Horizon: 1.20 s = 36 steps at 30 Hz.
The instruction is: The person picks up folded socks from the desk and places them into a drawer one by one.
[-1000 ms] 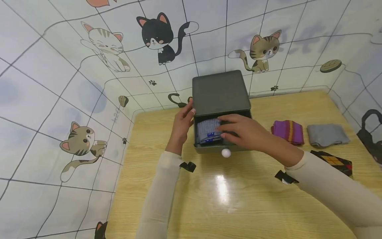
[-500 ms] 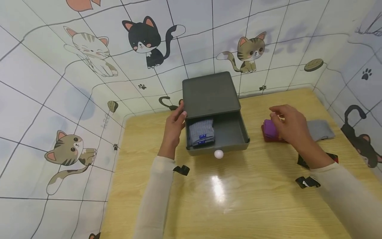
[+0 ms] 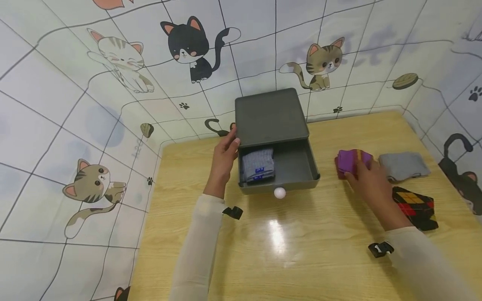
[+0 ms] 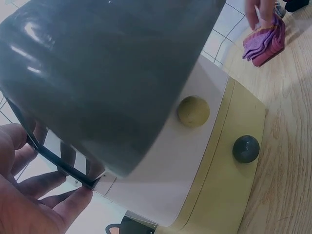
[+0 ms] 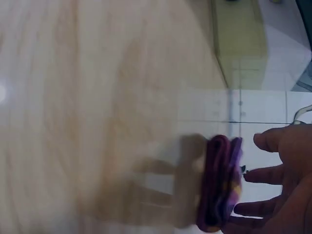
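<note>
The dark grey top drawer [image 3: 295, 167] of a small drawer unit [image 3: 271, 117] is pulled out, with folded grey socks [image 3: 258, 164] in its left half. My left hand [image 3: 223, 161] rests against the unit's left side; in the left wrist view its fingers [image 4: 41, 185] touch the edge there. To the right, my right hand [image 3: 373, 184] reaches down over folded purple socks [image 3: 348, 161] with a yellow stripe. In the right wrist view its fingers [image 5: 263, 174] are spread just beside the purple bundle [image 5: 219, 183]; whether they touch it I cannot tell.
Folded light grey socks [image 3: 403, 166] and black argyle socks [image 3: 416, 207] lie on the wooden table [image 3: 263, 259] near my right hand. Below the open drawer sit white and yellow drawers [image 4: 219, 180] with round knobs. A cat-patterned wall covering [image 3: 263, 54] stands close behind.
My right hand has left the grey socks in the drawer, swung right and come down over the purple socks. The left hand stays at the unit's side.
</note>
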Each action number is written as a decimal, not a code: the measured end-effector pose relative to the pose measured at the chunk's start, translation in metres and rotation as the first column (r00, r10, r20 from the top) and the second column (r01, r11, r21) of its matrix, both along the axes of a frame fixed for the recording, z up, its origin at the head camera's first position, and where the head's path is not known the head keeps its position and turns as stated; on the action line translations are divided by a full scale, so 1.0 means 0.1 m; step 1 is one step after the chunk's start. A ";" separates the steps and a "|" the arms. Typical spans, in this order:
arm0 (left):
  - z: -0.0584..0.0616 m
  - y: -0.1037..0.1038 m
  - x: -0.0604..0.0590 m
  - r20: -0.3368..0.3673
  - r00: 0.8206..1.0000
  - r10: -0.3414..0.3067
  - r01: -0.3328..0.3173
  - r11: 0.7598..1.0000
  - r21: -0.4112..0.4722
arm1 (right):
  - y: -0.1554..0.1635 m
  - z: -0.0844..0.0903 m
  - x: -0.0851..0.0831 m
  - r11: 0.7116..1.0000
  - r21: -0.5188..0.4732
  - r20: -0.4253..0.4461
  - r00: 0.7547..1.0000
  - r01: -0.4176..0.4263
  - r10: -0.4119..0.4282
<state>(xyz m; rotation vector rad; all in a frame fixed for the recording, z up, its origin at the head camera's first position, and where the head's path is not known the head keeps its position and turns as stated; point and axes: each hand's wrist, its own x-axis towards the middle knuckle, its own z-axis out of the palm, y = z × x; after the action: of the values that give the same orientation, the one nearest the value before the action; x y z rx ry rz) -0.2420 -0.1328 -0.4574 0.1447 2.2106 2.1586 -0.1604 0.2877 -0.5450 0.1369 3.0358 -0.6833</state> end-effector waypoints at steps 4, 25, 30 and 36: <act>-0.01 0.00 0.00 -0.007 1.000 -0.001 0.001 1.000 -0.003 | -0.03 -0.19 -0.04 0.999 0.002 -0.038 0.999 -0.032 0.032; 0.00 0.01 0.00 0.010 0.999 0.048 -0.048 0.999 -0.024 | 0.04 -0.50 -0.23 0.981 -0.191 -0.144 0.988 0.034 -0.062; 0.00 0.02 0.01 0.010 0.999 0.051 -0.051 0.998 -0.026 | 0.06 -0.54 -0.21 0.982 -0.182 -0.115 0.991 0.046 -0.068; 0.00 0.02 0.00 0.008 0.999 0.046 -0.046 0.999 -0.019 | 0.07 -0.54 -0.18 0.983 -0.166 -0.155 0.983 0.077 -0.103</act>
<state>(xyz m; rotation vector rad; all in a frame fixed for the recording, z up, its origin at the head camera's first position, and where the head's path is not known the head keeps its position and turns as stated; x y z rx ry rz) -0.2417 -0.1303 -0.4569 0.0842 2.2504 2.1566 -0.1782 0.2950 -0.5992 0.2268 3.1270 -0.9884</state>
